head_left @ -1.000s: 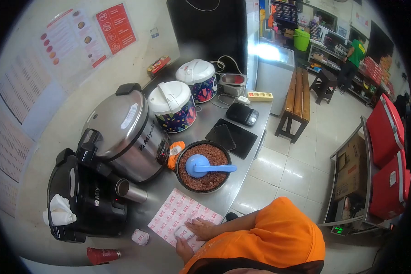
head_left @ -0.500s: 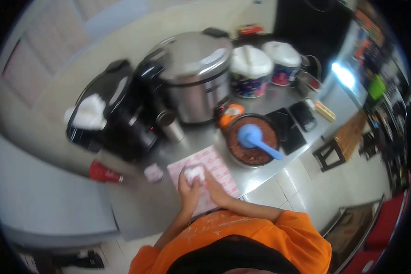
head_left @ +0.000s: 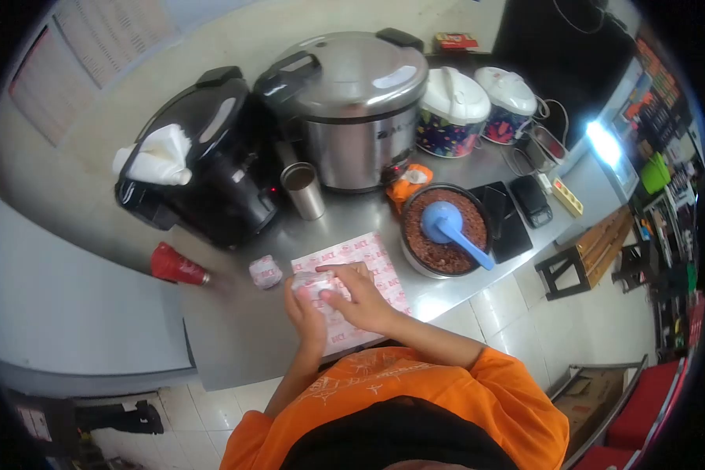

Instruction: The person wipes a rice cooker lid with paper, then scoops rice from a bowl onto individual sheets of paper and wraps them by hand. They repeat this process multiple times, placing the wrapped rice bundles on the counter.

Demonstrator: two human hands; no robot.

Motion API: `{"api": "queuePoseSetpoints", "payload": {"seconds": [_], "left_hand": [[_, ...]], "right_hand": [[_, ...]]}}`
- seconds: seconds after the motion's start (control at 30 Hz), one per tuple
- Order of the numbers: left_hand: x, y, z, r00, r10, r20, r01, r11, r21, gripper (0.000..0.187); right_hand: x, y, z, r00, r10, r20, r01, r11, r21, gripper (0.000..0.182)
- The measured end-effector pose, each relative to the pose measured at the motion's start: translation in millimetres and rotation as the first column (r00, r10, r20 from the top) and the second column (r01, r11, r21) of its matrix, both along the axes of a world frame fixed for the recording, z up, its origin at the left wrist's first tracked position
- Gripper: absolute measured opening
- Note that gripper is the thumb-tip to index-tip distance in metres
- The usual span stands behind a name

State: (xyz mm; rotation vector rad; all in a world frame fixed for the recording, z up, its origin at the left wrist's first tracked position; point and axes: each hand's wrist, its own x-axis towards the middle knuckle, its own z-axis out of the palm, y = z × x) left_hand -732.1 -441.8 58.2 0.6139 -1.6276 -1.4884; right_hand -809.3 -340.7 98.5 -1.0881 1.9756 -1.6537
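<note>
A small packet (head_left: pixel 314 280) wrapped in white paper with pink-red print sits between my two hands. My left hand (head_left: pixel 308 317) is closed around its left side. My right hand (head_left: pixel 359 299) has its fingers over the far edge and its thumb on the near side. Beneath both hands lies a stack of printed wrapping paper (head_left: pixel 372 254) on the steel counter. A similar wrapped packet (head_left: pixel 265 272) rests to the left of the paper. What is inside the held packet is hidden.
To the right, a pot of reddish-brown grain (head_left: pixel 423 258) holds a blue scoop (head_left: pixel 444 223). A large steel cooker (head_left: pixel 360 149), a black cooker (head_left: pixel 204 188) and a metal cup (head_left: pixel 304 194) stand behind. A red bag (head_left: pixel 176 265) lies left. The counter's edge (head_left: pixel 478 283) runs along the right.
My right hand has come over the packet, its fingers now bent across the far side. White paper that showed between the hands is now folded into a more compact packet. The view has shifted slightly.
</note>
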Motion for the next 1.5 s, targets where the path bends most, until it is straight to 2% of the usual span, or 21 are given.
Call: {"api": "queuePoseSetpoints", "payload": {"seconds": [0.03, 0.1, 0.17, 0.27, 0.3, 0.33, 0.37, 0.43, 0.47, 0.5, 0.53, 0.6, 0.63, 0.67, 0.7, 0.77, 0.83, 0.97, 1.03, 1.47, 1.5], "left_hand": [[2.1, -7.5, -2.3, 1.0, 0.006, 0.019, -0.008, 0.994, 0.107, 0.034], [9.6, -33.2, -52.3, 0.984, 0.131, 0.122, -0.153, 0.968, 0.2, 0.036], [25.1, -58.6, -86.3, 0.943, 0.264, 0.202, -0.306, 0.926, 0.222, 0.037], [45.9, -90.3, -124.1, 0.886, 0.341, 0.315, -0.418, 0.88, 0.225, 0.04], [45.6, -91.4, -118.4, 0.657, 0.373, 0.656, -0.515, 0.857, 0.029, 0.043], [46.2, -92.9, -116.1, 0.305, 0.388, 0.87, -0.519, 0.834, -0.19, 0.046], [47.3, -97.5, -122.4, 0.3, 0.383, 0.874, -0.519, 0.834, -0.187, 0.046], [47.1, -109.8, -146.6, 0.227, 0.505, 0.833, -0.434, 0.818, -0.378, 0.053], [44.5, -116.1, -159.3, 0.222, 0.501, 0.836, -0.437, 0.818, -0.374, 0.053], [40.5, -122.1, -173.3, 0.251, 0.695, 0.674, -0.423, 0.705, -0.569, 0.054], [31.8, -117.9, -165.0, 0.284, 0.838, 0.465, -0.413, 0.545, -0.73, 0.055], [2.0, -86.2, -124.2, 0.495, 0.739, 0.457, -0.26, 0.628, -0.733, 0.059], [-15.0, -66.7, -110.1, 0.63, 0.572, 0.526, -0.121, 0.741, -0.66, 0.062], [-32.9, -44.2, -100.7, 0.728, 0.375, 0.574, 0.034, 0.816, -0.577, 0.065], [-54.4, -12.9, -94.9, 0.866, 0.075, 0.494, 0.136, 0.916, -0.377, 0.074], [-82.9, 51.9, -77.3, 0.776, -0.147, 0.613, 0.459, 0.798, -0.39, 0.096], [-102.4, 96.5, -47.4, 0.655, -0.228, 0.72, 0.598, 0.739, -0.31, 0.107], [-117.1, 115.6, -64.1, 0.718, -0.089, 0.69, 0.504, 0.751, -0.427, 0.114], [-113.3, 111.7, -65.4, 0.723, -0.035, 0.69, 0.498, 0.718, -0.486, 0.118], [-109.0, 121.3, -65.1, 0.755, 0.002, 0.656, 0.421, 0.765, -0.487, 0.118], [-107.9, 122.4, -63.3, 0.732, 0.022, 0.681, 0.421, 0.772, -0.477, 0.12]], "right_hand": [[-7.6, 5.9, 3.9, 0.936, 0.029, -0.35, 0.019, 0.991, 0.134, 0.046], [-27.8, 25.1, -3.9, 0.946, 0.002, -0.325, 0.014, 0.999, 0.046, 0.042], [-58.4, 58.7, -19.4, 0.744, -0.126, -0.657, 0.322, 0.928, 0.186, 0.043], [-105.6, 114.8, -38.7, 0.618, -0.267, -0.739, 0.576, 0.794, 0.196, 0.045], [-114.8, 129.8, -39.9, 0.529, -0.312, -0.789, 0.671, 0.724, 0.163, 0.045], [-123.5, 141.7, -42.5, 0.531, -0.307, -0.79, 0.67, 0.723, 0.17, 0.045], [-131.7, 151.9, -46.1, 0.5, -0.258, -0.826, 0.693, 0.692, 0.203, 0.046], [-150.3, 169.5, -54.2, 0.475, -0.2, -0.857, 0.711, 0.661, 0.239, 0.046], [-161.5, 177.0, -58.3, 0.533, -0.175, -0.828, 0.674, 0.679, 0.29, 0.045], [-171.7, 183.3, -59.7, 0.589, -0.148, -0.795, 0.633, 0.695, 0.34, 0.044], [-179.1, 187.8, -50.4, 0.551, -0.129, -0.824, 0.641, 0.698, 0.32, 0.04], [-198.5, 197.7, -34.9, 0.544, -0.065, -0.837, 0.676, 0.624, 0.391, 0.038], [-206.9, 202.0, -28.1, 0.535, -0.003, -0.845, 0.711, 0.542, 0.448, 0.036], [-215.1, 205.6, -19.9, 0.539, 0.005, -0.843, 0.706, 0.543, 0.454, 0.036], [-223.4, 208.3, -11.6, 0.476, 0.116, -0.872, 0.7, 0.55, 0.455, 0.036], [-230.0, 211.0, -8.1, 0.402, 0.232, -0.886, 0.688, 0.562, 0.459, 0.036], [-229.7, 205.7, -10.4, 0.452, 0.377, -0.808, 0.676, 0.447, 0.586, 0.037], [-222.5, 201.8, -18.2, 0.458, 0.487, -0.744, 0.621, 0.424, 0.659, 0.04], [-219.7, 202.8, -24.5, 0.528, 0.481, -0.7, 0.562, 0.42, 0.712, 0.042], [-187.7, 198.2, -48.3, 0.782, 0.423, -0.458, 0.281, 0.417, 0.864, 0.034], [-192.1, 198.8, -51.8, 0.813, 0.389, -0.434, 0.236, 0.461, 0.855, 0.032]]}}
